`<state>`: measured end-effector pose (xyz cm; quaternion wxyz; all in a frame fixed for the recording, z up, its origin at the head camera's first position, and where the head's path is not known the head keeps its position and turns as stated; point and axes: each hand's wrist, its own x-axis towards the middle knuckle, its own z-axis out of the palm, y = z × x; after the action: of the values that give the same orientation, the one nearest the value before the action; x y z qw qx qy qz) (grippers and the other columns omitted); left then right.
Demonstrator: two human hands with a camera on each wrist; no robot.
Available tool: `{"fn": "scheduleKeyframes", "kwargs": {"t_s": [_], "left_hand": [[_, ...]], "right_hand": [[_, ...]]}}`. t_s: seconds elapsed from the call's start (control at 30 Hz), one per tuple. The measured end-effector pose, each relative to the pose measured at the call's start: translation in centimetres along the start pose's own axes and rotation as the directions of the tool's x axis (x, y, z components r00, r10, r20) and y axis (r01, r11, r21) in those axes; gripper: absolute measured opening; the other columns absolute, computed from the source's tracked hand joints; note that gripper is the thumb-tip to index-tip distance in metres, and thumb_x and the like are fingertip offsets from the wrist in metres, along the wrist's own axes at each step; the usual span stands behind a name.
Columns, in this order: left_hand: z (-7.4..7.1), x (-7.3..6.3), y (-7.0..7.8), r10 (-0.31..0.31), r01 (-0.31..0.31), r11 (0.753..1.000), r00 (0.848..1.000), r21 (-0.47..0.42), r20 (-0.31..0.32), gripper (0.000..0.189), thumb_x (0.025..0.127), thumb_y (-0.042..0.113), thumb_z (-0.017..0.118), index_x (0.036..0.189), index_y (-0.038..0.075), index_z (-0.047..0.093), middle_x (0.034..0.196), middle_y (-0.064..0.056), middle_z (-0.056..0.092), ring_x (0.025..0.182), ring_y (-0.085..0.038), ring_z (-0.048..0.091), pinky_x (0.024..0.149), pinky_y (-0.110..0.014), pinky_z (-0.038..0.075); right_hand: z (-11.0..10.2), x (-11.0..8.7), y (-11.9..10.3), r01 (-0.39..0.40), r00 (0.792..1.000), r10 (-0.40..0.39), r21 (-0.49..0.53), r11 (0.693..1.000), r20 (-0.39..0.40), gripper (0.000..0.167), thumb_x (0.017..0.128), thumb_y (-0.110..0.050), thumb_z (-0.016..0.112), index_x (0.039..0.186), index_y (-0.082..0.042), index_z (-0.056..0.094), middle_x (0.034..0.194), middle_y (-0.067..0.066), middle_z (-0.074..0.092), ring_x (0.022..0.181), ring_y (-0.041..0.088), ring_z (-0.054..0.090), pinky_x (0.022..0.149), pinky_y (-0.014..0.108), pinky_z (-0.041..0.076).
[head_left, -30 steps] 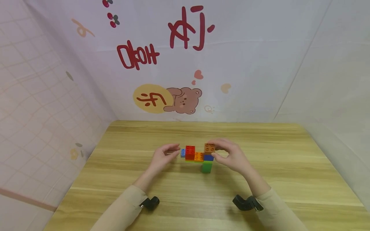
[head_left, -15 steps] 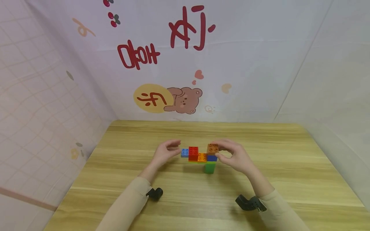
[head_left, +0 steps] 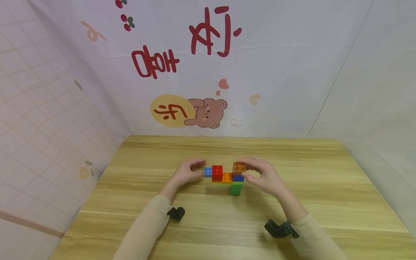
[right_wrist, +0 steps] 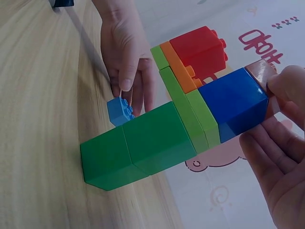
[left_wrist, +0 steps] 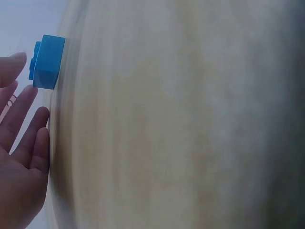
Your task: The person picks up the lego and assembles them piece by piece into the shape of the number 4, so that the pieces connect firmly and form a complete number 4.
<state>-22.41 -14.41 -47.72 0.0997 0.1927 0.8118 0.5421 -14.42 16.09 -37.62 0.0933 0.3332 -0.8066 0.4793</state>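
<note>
My right hand (head_left: pixel 264 175) pinches the brown brick (head_left: pixel 239 168) at the top of an upright stack of toy building bricks. Below it come a dark blue brick (right_wrist: pixel 236 100), lime green pieces (right_wrist: pixel 178 95) and two green bricks (right_wrist: pixel 152 136) standing on the table. The lime layer reaches out leftward and carries an orange piece (head_left: pixel 227 177) with a red brick (head_left: pixel 217 174) on it. A separate light blue brick (left_wrist: pixel 49 64) lies on the table by the stack's left side. Around its left end my left hand (head_left: pixel 186 172) has loosely spread fingers, fingertips right at the brick.
The wooden table (head_left: pixel 208 231) meets a white printed cloth (head_left: pixel 276 79) at its far edge, with more cloth at both sides. A black wrist camera (head_left: pixel 177 213) sits on the left sleeve, another black camera (head_left: pixel 278 229) on the right.
The stack has shifted slightly right with my right hand, showing more of the light blue brick beside the red one. My left hand has come closer to the light blue brick.
</note>
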Motion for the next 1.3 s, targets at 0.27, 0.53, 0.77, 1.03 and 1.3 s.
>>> {"fn": "scheduleKeyframes", "kwargs": {"t_s": [0.27, 0.53, 0.77, 1.03, 1.3], "left_hand": [[0.2, 0.1, -0.1, -0.030, 0.026, 0.995, 0.999, 0.101, 0.044, 0.055, 0.084, 0.006, 0.077, 0.136, 0.007, 0.060, 0.135, -0.005, 0.061, 0.129, -0.024, 0.050, 0.110, -0.042, 0.037], [0.5, 0.1, -0.6, -0.030, 0.024, 0.990, 0.999, 0.137, 0.045, 0.053, 0.083, 0.009, 0.079, 0.134, 0.011, 0.063, 0.138, -0.006, 0.058, 0.133, -0.026, 0.046, 0.113, -0.044, 0.033], [0.8, 0.1, -0.2, -0.059, 0.055, 0.984, 0.998, 0.169, 0.020, 0.047, 0.084, 0.009, 0.079, 0.129, 0.014, 0.068, 0.133, -0.005, 0.062, 0.129, -0.026, 0.051, 0.110, -0.044, 0.036], [0.7, -0.2, 0.0, -0.073, 0.074, 0.983, 0.997, 0.165, -0.010, 0.042, 0.085, 0.011, 0.078, 0.126, 0.015, 0.070, 0.130, -0.004, 0.064, 0.126, -0.026, 0.053, 0.109, -0.044, 0.038], [0.1, -1.0, 0.0, -0.020, 0.019, 0.990, 1.000, 0.137, 0.002, 0.040, 0.086, 0.010, 0.074, 0.126, 0.010, 0.069, 0.132, -0.008, 0.062, 0.128, -0.028, 0.051, 0.111, -0.047, 0.035]], "right_hand": [[0.2, -0.2, 1.3, 0.010, 1.000, -0.010, 0.018, 1.000, -0.004, 0.040, 0.083, 0.013, 0.070, 0.121, 0.004, 0.065, 0.118, 0.017, 0.064, 0.099, 0.019, 0.063, 0.088, 0.049, 0.054], [0.3, -0.3, 1.6, 0.013, 1.000, -0.013, 0.011, 1.000, -0.008, 0.041, 0.083, 0.013, 0.070, 0.122, 0.003, 0.065, 0.119, 0.016, 0.064, 0.100, 0.018, 0.063, 0.088, 0.050, 0.053], [0.4, -0.5, 2.2, 0.008, 1.000, -0.008, 0.003, 1.000, -0.006, 0.042, 0.083, 0.013, 0.070, 0.123, 0.003, 0.064, 0.118, 0.016, 0.064, 0.101, 0.018, 0.063, 0.088, 0.049, 0.053], [0.5, -0.8, 3.8, 0.028, 1.000, -0.027, 0.029, 0.999, -0.011, 0.043, 0.086, 0.005, 0.072, 0.127, -0.007, 0.065, 0.121, 0.007, 0.064, 0.102, 0.018, 0.063, 0.090, 0.042, 0.054], [0.6, -0.7, 3.5, 0.032, 0.999, -0.031, 0.022, 0.999, -0.013, 0.044, 0.085, 0.009, 0.072, 0.126, -0.004, 0.065, 0.119, 0.009, 0.064, 0.101, 0.018, 0.063, 0.089, 0.046, 0.054]]}}
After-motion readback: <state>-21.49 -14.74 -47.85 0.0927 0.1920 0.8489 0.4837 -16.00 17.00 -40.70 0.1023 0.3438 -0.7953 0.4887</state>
